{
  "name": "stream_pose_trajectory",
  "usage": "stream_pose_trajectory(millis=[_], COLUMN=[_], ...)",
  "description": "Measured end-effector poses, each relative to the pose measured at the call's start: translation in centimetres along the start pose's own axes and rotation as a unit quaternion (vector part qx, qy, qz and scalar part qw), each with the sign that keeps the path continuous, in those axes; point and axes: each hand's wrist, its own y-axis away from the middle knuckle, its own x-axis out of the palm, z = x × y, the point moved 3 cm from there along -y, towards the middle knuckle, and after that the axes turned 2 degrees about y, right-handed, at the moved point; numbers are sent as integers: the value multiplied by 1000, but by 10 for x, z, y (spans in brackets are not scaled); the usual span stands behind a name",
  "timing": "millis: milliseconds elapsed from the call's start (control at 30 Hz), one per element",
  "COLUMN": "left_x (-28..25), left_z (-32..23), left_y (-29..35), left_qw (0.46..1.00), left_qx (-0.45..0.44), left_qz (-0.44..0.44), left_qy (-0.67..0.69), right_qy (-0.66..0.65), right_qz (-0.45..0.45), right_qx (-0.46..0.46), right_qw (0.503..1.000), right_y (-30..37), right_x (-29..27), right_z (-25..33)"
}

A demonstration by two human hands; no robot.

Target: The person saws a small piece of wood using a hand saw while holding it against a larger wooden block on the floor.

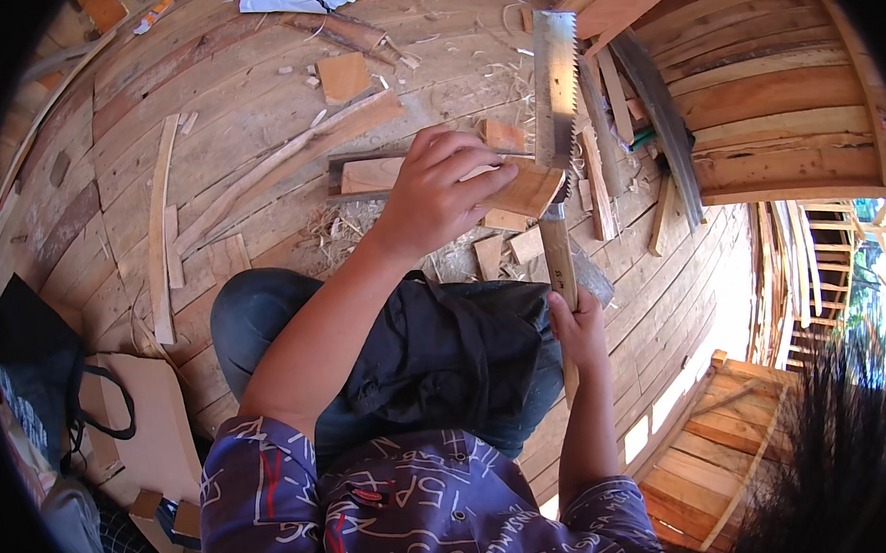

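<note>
My left hand (446,184) is closed round a short wooden block (527,189), held up above the floor in front of my knees. The fingers wrap over its top near the left end. In my right hand (580,327) is the long wooden handle of a pull saw (555,85). Its straight metal blade points away from me, with teeth showing along the right edge. Beside the block's right end stands the lower part of the blade; whether they touch I cannot tell. Below my left hand a longer piece of wood (370,175) lies on the floor.
Offcuts, shavings and strips of wood (165,231) are strewn over the plank floor (253,96). A square wood piece (343,78) lies farther off. At the right stands a slatted wooden structure (779,89). A cardboard box (155,422) and a black bag (35,363) sit at the left.
</note>
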Motion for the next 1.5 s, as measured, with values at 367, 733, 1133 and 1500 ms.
stream_pose_trajectory(millis=[367, 733, 1133, 1500], left_x=[51, 55, 54, 56], left_z=[98, 106, 102, 95], left_y=[94, 99, 98, 82], left_qw=[733, 668, 651, 780], left_qx=[-416, -449, -445, -404], left_qz=[461, 532, 561, 437], left_qy=[-280, -262, -252, -194], right_qy=[321, 415, 373, 378], right_qz=[-93, -55, -78, -78], right_qx=[-47, -18, -43, -46], right_qw=[941, 908, 923, 921], right_y=[-94, -100, -103, -78], right_x=[-12, -7, -18, -7], right_z=[-33, -24, -46, -27])
